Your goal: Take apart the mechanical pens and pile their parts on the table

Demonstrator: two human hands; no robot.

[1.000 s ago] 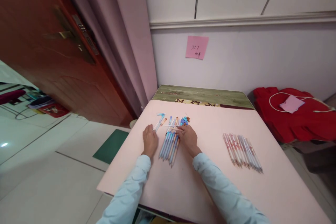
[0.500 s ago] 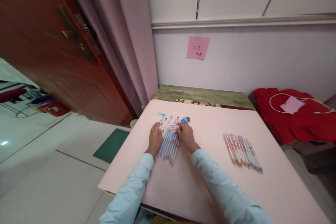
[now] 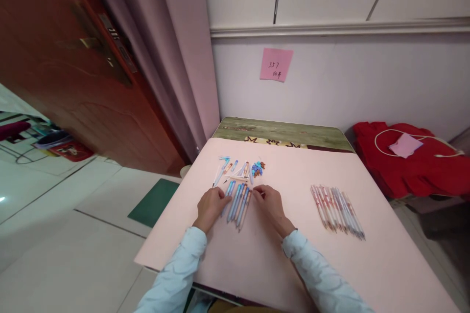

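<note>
A row of blue and brown-topped pens (image 3: 239,205) lies side by side on the pink tabletop between my hands. My left hand (image 3: 211,208) is at the row's left side, its thumb and fingers closed around the upper part of the leftmost pen. My right hand (image 3: 272,205) rests at the row's upper right, fingers curled and fingertips together; whether anything is between them is hidden. Just beyond the row lie loose pen parts: thin white refills (image 3: 237,177), coloured barrel pieces (image 3: 228,167) and a small pile of blue and brown pieces (image 3: 258,169).
Another row of pale pens with reddish and grey markings (image 3: 338,211) lies on the right of the pink tabletop (image 3: 286,264). A red cloth (image 3: 429,171) with a white cable stands beyond the right edge. A wall and pink note (image 3: 276,64) are behind.
My hands have drawn apart and back from the loose parts to either side of the pen row. The refills between them now lie on the table, one farther left.
</note>
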